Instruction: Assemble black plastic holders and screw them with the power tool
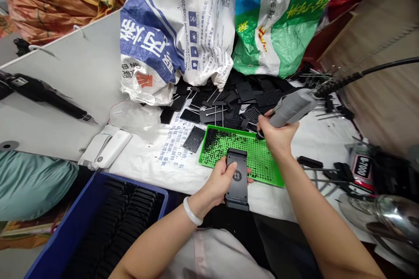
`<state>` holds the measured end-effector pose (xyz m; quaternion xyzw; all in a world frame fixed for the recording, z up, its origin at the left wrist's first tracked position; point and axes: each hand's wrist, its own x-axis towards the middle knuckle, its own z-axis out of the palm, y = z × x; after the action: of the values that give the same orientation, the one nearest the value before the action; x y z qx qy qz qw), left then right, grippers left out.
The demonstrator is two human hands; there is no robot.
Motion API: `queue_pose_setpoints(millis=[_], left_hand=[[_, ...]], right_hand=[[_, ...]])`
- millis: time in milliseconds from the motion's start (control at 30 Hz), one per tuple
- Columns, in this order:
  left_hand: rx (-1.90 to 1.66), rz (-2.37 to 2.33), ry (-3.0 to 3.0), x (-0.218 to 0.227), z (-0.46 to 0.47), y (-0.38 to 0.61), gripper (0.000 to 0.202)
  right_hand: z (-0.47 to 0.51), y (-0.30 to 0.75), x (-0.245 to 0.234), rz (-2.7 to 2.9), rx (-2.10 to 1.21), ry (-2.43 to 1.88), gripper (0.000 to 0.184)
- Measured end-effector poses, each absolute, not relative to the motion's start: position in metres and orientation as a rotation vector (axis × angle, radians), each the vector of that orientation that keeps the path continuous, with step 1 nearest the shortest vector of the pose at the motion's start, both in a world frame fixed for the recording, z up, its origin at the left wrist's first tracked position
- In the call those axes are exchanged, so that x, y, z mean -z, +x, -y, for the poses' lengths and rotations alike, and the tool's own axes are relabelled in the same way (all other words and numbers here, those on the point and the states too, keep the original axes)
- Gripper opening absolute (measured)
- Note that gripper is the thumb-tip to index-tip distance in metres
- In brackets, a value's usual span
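Note:
My left hand [220, 179] is closed round a black plastic phone holder [237, 183], its thumb lying on the flat face beside a round emblem. In my right hand [278, 136] is a grey electric screwdriver [291, 108] with a black cord, its dark tip pointing down over the green tray. That green tray [262, 176] has a perforated floor, and many tiny black screws [214, 139] lie in it, thickest at its left end. The tip is apart from the phone holder. A ribbed black plate [194, 139] lies just left of the tray.
Black plates and metal rods [212, 111] are heaped behind the tray. A blue crate [160, 189] of black parts stands at lower left. A second screwdriver [49, 96] hangs at left. Woven sacks [209, 22] stand at the back; a shiny metal pot [393, 213] sits at right.

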<state>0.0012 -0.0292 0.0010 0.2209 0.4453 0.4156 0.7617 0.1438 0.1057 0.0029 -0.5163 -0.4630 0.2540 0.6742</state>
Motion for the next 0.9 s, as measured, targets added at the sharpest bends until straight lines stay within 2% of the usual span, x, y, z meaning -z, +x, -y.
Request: queue_pose_setpoints(millis=[333,533,667,767,900], left_hand=[[-0.9,-0.964,0.501,-0.003,0.029,0.002,0.024],[-0.908,-0.969,0.494,0.001,0.028,0.002,0.019],[-0.919,-0.97,0.51,0.004,0.027,0.004,0.021],[-0.936,-0.973,0.55,0.007,0.027,0.006,0.021],[-0.963,-0.963,0.577,0.013,0.028,0.007,0.024]], right_hand=[[-0.108,0.145,0.008,1.045,-0.558,-1.189,0.016],[-0.087,0.134,-0.033,0.92,-0.625,-1.007,0.02],[-0.044,0.111,-0.062,1.114,-0.847,-0.935,0.02],[-0.025,0.097,-0.061,1.269,-0.884,-0.932,0.017],[-0.027,0.087,-0.05,1.203,-0.852,-0.977,0.019]])
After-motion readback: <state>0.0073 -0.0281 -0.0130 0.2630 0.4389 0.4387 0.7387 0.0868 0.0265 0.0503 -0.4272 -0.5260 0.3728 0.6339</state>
